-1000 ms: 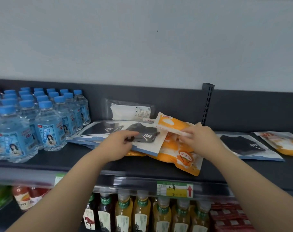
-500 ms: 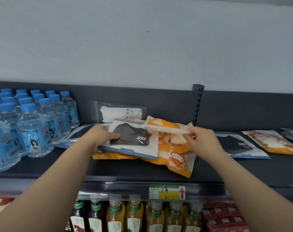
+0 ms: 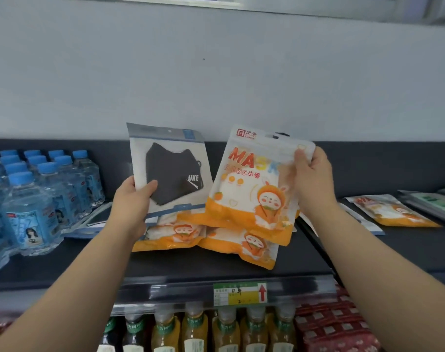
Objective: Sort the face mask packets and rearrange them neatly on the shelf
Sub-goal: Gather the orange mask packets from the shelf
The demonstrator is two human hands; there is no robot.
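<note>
My left hand point(image 3: 132, 204) grips the lower left corner of a black mask packet point(image 3: 173, 171), held upright above the shelf. My right hand point(image 3: 315, 181) pinches the top right edge of an orange cartoon mask packet point(image 3: 257, 189), also raised and facing me. Two more orange packets point(image 3: 239, 247) lie flat on the dark shelf point(image 3: 191, 268) beneath them. Another black mask packet point(image 3: 94, 219) lies flat behind my left wrist, partly hidden.
Blue-capped water bottles point(image 3: 38, 194) crowd the shelf's left end. On the right section lie another orange packet point(image 3: 394, 212) and greenish packets point(image 3: 434, 201). A price tag point(image 3: 239, 293) hangs on the shelf edge; juice bottles point(image 3: 196, 331) and red packs point(image 3: 338, 329) fill the shelf below.
Both hands have lifted their packets off the pile and turned them upright. The black packet rose on the left, the orange one on the right, and the camera tilted upward.
</note>
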